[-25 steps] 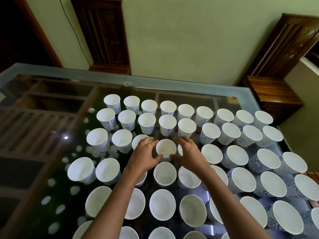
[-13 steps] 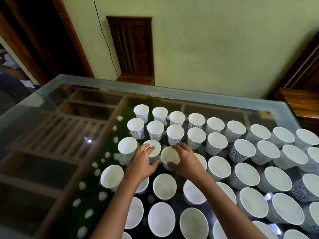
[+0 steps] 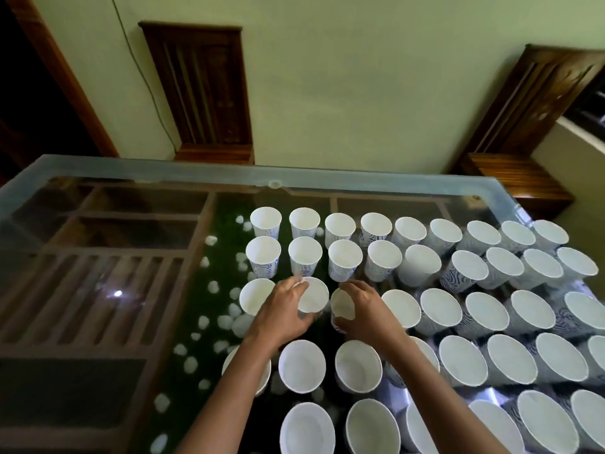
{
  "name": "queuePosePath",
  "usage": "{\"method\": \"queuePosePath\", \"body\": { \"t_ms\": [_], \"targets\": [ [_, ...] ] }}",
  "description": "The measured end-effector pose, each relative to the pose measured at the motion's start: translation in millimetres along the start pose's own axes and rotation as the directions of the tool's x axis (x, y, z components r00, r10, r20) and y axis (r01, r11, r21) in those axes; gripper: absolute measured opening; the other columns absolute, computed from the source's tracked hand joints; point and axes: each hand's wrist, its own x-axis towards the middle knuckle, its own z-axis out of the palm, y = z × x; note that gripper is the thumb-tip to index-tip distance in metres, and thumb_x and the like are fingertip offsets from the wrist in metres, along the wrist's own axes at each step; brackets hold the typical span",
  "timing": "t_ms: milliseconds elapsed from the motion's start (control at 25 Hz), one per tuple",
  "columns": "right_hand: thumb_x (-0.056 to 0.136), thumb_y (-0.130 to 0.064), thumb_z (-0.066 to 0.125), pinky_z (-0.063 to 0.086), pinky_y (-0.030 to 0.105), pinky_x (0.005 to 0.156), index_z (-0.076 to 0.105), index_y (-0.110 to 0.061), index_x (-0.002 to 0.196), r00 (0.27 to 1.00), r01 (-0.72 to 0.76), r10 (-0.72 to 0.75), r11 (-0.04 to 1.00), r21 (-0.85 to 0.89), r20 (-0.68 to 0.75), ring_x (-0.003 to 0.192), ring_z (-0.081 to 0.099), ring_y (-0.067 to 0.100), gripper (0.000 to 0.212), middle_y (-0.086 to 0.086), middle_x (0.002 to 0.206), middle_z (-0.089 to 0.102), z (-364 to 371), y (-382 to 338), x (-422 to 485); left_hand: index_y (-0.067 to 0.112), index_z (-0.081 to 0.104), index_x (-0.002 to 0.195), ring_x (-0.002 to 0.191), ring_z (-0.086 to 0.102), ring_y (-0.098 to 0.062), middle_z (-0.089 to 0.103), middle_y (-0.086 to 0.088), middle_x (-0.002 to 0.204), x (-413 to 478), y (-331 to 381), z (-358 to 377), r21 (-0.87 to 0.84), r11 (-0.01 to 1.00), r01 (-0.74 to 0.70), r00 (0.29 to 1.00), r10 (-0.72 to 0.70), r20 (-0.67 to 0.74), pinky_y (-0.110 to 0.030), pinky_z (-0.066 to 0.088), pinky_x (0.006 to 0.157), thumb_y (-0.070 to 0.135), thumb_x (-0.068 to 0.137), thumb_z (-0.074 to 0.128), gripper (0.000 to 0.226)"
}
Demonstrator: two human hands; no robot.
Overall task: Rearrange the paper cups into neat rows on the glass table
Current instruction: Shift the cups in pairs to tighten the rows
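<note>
Gripping a paper cup (image 3: 315, 294) with the left hand (image 3: 278, 311), fingers curled over the far rim, thumb against the near wall. Gripping the neighbouring paper cup (image 3: 342, 305) with the right hand (image 3: 368, 309) in much the same way, fingers arched over the far edge, thumb low on the near side. Both upright on the glass table (image 3: 131, 167), in the third row from the far edge, just beside each other; rims touching or barely apart, cannot tell which. Just left of them, a third cup (image 3: 253, 299) of that row, partly behind the left fingers. Beyond, two fairly straight rows of white cups (image 3: 340, 224) with blue swirls, mouths up. To the right and nearer, many more cups (image 3: 510, 360) packed close and less evenly lined. Under the glass, a brown wooden frame (image 3: 98, 252) and small white blobs (image 3: 212, 286) on dark green. Behind, a pale green wall (image 3: 360, 93) with dark wooden panels (image 3: 199, 90)
</note>
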Motion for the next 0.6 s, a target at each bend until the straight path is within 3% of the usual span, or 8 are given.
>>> {"method": "queuePosePath", "body": {
  "t_ms": [240,600],
  "targets": [
    [0.076,-0.025,0.071,0.032,0.026,0.105,0.041,-0.008,0.136,0.999,-0.043,0.043,0.999,0.007,-0.006,0.126,0.042,0.023,0.068,0.009,0.140,0.041,0.6,-4.7,-4.4,0.014,0.044,0.133,0.124,0.040,-0.021,0.042,-0.005,0.135,2.2,-3.0,-3.0,-0.027,0.999,-0.032,0.999,0.032,0.007,-0.029,0.033,0.103,0.042,0.072,0.069,0.072],
    [0.074,-0.023,0.074,0.035,0.029,0.102,0.043,-0.008,0.134,0.998,-0.057,0.058,0.998,0.034,-0.026,0.122,0.044,0.026,0.069,0.009,0.138,0.044,1.9,-5.2,-4.1,0.015,0.046,0.132,0.125,0.037,-0.020,0.042,-0.003,0.138,-0.8,-5.2,6.0,-0.019,1.000,-0.016,1.000,0.016,0.025,-0.027,0.031,0.102,0.036,0.072,0.069,0.067]
  ]
}}
